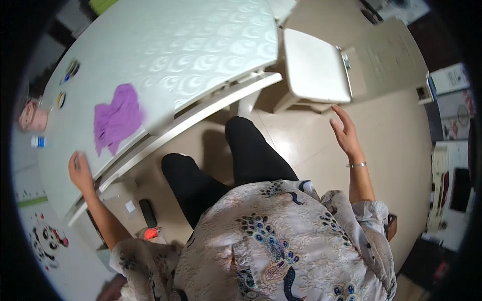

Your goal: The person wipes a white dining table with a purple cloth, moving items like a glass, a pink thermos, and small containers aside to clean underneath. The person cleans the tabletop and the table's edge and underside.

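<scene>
My left hand (80, 171) is over the left part of the pale table's edge. Its fingers are loosely bent, with a gap between them and the thumb, and nothing shows in them. The nearest large item to it is a crumpled purple cloth (118, 119) on the patterned white tabletop (201, 45). A blurred whitish patch (158, 111) overlaps the table's edge right of the cloth; I cannot tell what it is. Out to the right, my right hand (345, 134) hangs in the air near a white chair seat (317, 65), fingers and thumb apart, holding nothing. A bracelet (356, 164) circles that wrist.
An open drawer front or rail (221, 103) juts out along the table. On the left side are a pink container (34, 116), a small blue-and-white bottle (38, 142) and a tape roll (61, 99). A black case (147, 213) and a red item (151, 234) lie low at left.
</scene>
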A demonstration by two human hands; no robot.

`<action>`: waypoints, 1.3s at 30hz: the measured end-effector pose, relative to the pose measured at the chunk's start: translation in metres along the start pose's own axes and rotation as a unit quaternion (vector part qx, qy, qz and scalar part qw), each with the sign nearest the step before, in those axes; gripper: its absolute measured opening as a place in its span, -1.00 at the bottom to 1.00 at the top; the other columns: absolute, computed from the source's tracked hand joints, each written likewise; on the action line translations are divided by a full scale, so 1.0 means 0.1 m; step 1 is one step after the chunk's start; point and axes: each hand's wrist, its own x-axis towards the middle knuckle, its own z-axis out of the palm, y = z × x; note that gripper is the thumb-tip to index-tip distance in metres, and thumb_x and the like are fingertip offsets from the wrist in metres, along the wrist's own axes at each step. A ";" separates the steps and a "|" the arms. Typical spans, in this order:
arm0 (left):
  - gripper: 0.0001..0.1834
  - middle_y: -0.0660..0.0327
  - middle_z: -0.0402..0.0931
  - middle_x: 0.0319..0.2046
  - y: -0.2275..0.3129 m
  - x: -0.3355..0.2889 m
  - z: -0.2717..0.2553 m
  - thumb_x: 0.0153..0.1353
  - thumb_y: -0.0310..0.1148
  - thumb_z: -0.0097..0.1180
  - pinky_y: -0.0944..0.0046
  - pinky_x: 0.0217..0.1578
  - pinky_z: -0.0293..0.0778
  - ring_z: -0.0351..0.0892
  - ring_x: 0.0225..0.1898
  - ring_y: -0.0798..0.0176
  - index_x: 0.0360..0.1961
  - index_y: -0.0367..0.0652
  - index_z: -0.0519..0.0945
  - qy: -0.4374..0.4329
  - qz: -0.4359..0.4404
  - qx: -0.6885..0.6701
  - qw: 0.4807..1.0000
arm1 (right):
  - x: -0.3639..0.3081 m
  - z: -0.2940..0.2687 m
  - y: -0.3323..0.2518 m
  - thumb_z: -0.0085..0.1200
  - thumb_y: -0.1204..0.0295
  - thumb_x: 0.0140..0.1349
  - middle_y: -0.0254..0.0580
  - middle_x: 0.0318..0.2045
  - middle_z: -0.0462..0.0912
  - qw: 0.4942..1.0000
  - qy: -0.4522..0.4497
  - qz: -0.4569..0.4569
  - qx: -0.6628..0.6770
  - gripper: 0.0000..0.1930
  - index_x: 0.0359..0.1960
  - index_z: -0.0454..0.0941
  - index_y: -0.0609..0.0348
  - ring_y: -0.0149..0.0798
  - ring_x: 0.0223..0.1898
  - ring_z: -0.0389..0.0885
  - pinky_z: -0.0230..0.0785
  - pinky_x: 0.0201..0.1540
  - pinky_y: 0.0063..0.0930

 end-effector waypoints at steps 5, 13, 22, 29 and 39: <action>-0.57 -0.01 0.54 0.00 -0.17 0.09 -0.09 0.27 -0.23 0.13 0.22 0.13 0.34 0.49 0.05 0.16 0.02 -0.37 0.55 -0.008 0.020 0.006 1.000 | -0.80 -0.03 0.37 0.05 0.27 0.33 0.00 0.15 0.49 0.984 0.060 0.164 0.023 -0.58 0.15 0.45 0.23 -0.07 0.24 0.38 0.19 0.28 -0.31; -0.56 0.02 0.56 -0.04 -0.16 0.19 -0.06 0.27 -0.20 0.14 0.24 0.08 0.37 0.52 0.01 0.18 0.00 -0.37 0.56 -0.037 0.014 0.046 0.998 | -1.38 0.74 1.00 0.07 0.12 0.27 0.16 0.00 0.58 0.948 -0.174 0.266 -0.005 -0.53 0.04 0.52 0.27 0.07 0.06 0.54 0.36 0.13 -0.25; -0.60 0.01 0.54 -0.02 -0.19 0.07 -0.05 0.28 -0.23 0.12 0.18 0.12 0.34 0.49 0.03 0.12 0.01 -0.34 0.54 -0.008 0.024 0.037 0.999 | -2.29 1.33 1.49 0.08 0.21 0.26 0.12 -0.04 0.60 0.836 -0.391 0.383 0.033 -0.59 0.03 0.54 0.23 -0.03 0.06 0.55 0.37 0.12 -0.27; -0.59 0.03 0.53 0.00 -0.11 0.00 -0.02 0.26 -0.23 0.13 0.18 0.14 0.30 0.47 0.05 0.10 0.01 -0.32 0.54 0.039 0.006 0.006 0.999 | -2.26 1.21 1.51 0.05 0.24 0.27 0.12 -0.05 0.61 0.835 -0.375 0.403 0.009 -0.62 0.01 0.55 0.22 -0.03 0.04 0.56 0.38 0.10 -0.25; -0.64 0.03 0.54 -0.03 -0.02 -0.02 -0.01 0.25 -0.27 0.12 0.18 0.12 0.31 0.48 0.03 0.08 -0.05 -0.32 0.56 0.051 0.064 0.029 0.996 | -2.32 1.22 1.54 0.00 0.28 0.29 0.12 -0.06 0.61 0.829 -0.373 0.417 -0.008 -0.67 -0.02 0.57 0.20 -0.04 0.02 0.57 0.39 0.08 -0.23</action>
